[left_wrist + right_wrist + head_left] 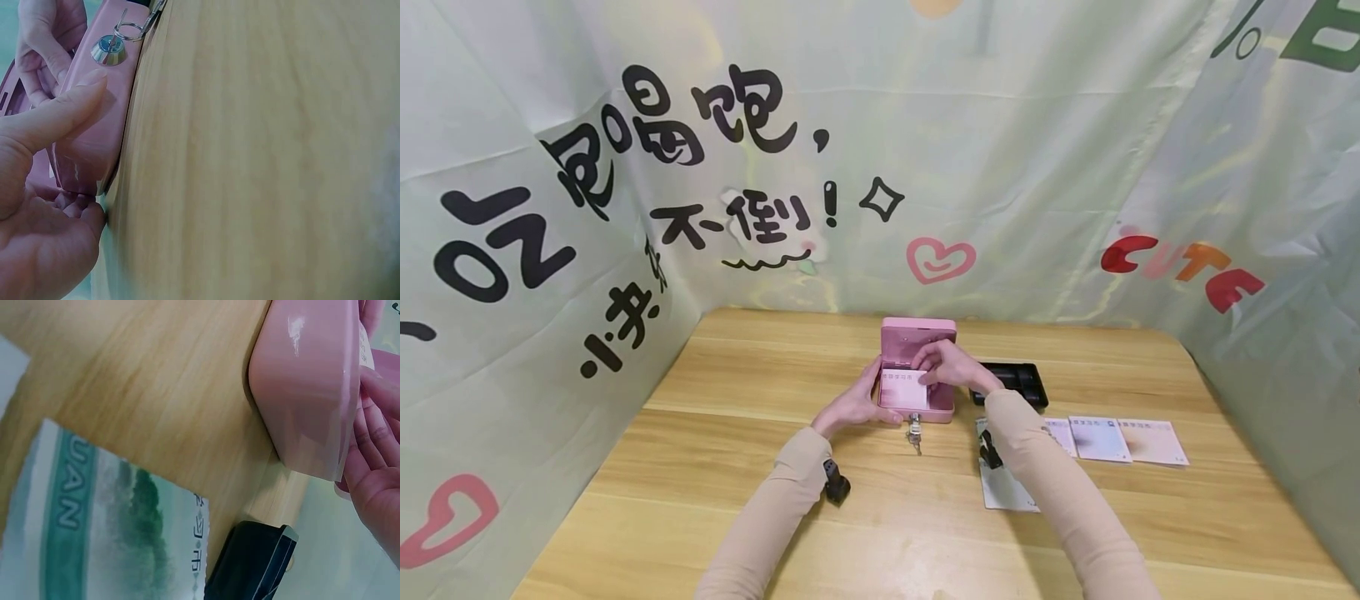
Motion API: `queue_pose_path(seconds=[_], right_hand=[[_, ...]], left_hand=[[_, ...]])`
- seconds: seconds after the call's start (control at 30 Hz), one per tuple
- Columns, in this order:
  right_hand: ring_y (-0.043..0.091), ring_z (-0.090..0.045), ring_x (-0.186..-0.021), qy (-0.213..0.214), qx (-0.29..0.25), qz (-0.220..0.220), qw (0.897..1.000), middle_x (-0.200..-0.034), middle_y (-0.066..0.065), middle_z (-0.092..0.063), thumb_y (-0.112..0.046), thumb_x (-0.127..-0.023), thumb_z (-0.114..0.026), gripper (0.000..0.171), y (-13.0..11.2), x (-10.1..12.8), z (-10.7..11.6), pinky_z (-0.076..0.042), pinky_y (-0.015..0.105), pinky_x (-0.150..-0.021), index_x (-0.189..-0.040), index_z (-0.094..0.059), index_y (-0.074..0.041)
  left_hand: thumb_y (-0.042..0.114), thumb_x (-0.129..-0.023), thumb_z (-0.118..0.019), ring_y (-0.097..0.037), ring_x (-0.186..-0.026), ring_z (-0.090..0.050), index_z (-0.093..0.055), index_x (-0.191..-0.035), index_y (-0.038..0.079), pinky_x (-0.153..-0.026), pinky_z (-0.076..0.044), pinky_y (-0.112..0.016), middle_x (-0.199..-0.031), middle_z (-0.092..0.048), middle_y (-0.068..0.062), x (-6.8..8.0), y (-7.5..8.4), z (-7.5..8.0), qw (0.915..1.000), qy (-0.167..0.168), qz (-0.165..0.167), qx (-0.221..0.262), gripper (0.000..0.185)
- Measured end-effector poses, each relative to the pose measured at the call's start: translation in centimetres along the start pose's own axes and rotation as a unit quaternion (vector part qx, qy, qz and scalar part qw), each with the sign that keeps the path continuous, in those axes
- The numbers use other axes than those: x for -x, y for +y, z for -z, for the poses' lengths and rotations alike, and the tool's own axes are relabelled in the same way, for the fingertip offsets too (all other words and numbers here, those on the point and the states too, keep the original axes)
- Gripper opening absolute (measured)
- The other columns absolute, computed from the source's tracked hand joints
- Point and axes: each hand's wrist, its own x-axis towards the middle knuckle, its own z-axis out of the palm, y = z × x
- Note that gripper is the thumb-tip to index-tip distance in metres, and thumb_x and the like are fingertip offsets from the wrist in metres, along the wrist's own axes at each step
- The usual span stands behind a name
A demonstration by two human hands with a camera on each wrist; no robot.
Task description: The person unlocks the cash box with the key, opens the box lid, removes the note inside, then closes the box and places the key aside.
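A pink cash box [942, 413] stands on the table with its lid [917, 327] raised and keys [915, 437] hanging from the front lock. My left hand [854, 405] grips the box's left front corner, thumb against the front wall and fingers round the side. Over the open box, my right hand [951, 364] pinches the right edge of a pinkish play banknote [901, 390]. In the right wrist view the banknote [365, 349] shows just past the box's side wall, beside the right thumb. The note's lower part is hidden inside the box.
Right of the box lies a black plastic tray [1037, 385], partly behind my right forearm. Further right are a blue-toned note [1100, 439] and an orange-pink note [1153, 442]. A green note [125, 519] lies under the right arm. A printed curtain [1030, 167] surrounds the table.
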Motion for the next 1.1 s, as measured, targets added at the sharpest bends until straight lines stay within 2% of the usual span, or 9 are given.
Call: queue_pose_path(seconds=[0.3, 0.53, 0.73, 0.97, 1.1], right_hand=[[0.016, -0.065, -0.066, 0.010, 0.002, -0.009, 1.000, -0.084, 0.017, -0.070, 0.009, -0.086, -0.068, 0.016, 0.1, 0.2, 0.0, -0.062, 0.031, -0.062, -0.102, -0.065, 0.009], [0.027, -0.068, -0.068, 0.021, -0.008, 0.005, 1.000, -0.090, 0.024, -0.069, 0.008, -0.088, -0.067, 0.018, 0.2, 0.6, 0.0, -0.064, 0.043, -0.066, -0.106, -0.064, 0.012], [0.038, -0.068, -0.073, 0.050, -0.007, 0.016, 0.999, -0.090, 0.024, -0.066, 0.007, -0.090, -0.066, 0.018, 0.2, 0.8, 0.0, -0.063, 0.048, -0.069, -0.107, -0.063, 0.012], [0.036, -0.068, -0.076, 0.088, -0.027, 0.033, 0.995, -0.092, 0.026, -0.067, 0.007, -0.090, -0.065, 0.017, 0.2, 1.7, -0.1, -0.063, 0.049, -0.072, -0.107, -0.064, 0.012], [0.029, -0.069, -0.075, 0.113, -0.040, 0.033, 0.992, -0.095, 0.029, -0.068, 0.006, -0.091, -0.064, 0.019, 0.2, 2.2, -0.1, -0.063, 0.050, -0.073, -0.109, -0.064, 0.011]], left_hand=[[0.006, -0.071, -0.089, -0.039, -0.156, -0.015, -0.007, -0.163, 0.012, -0.128, -0.009, -0.058, -0.168, -0.014, -0.022, 0.1, 0.0, 0.0, 1.0000, -0.002, 0.002, 0.005, 0.123], [0.007, -0.070, -0.089, -0.038, -0.156, -0.015, -0.007, -0.163, 0.013, -0.128, -0.009, -0.059, -0.168, -0.013, -0.021, 0.0, -0.2, 0.0, 1.0000, -0.003, 0.000, 0.006, 0.124], [0.008, -0.070, -0.089, -0.039, -0.156, -0.014, -0.005, -0.163, 0.009, -0.129, -0.010, -0.058, -0.169, -0.011, -0.022, 0.1, -0.1, 0.0, 1.0000, 0.000, 0.003, 0.002, 0.125], [0.010, -0.071, -0.089, -0.039, -0.157, -0.012, -0.003, -0.163, 0.009, -0.129, -0.010, -0.057, -0.169, -0.008, -0.022, 0.2, -0.1, 0.0, 0.9999, 0.003, 0.013, 0.000, 0.126], [0.011, -0.071, -0.089, -0.039, -0.157, -0.011, -0.003, -0.163, 0.008, -0.129, -0.009, -0.057, -0.169, -0.007, -0.022, 0.2, -0.2, 0.0, 0.9996, 0.006, 0.026, -0.001, 0.126]])
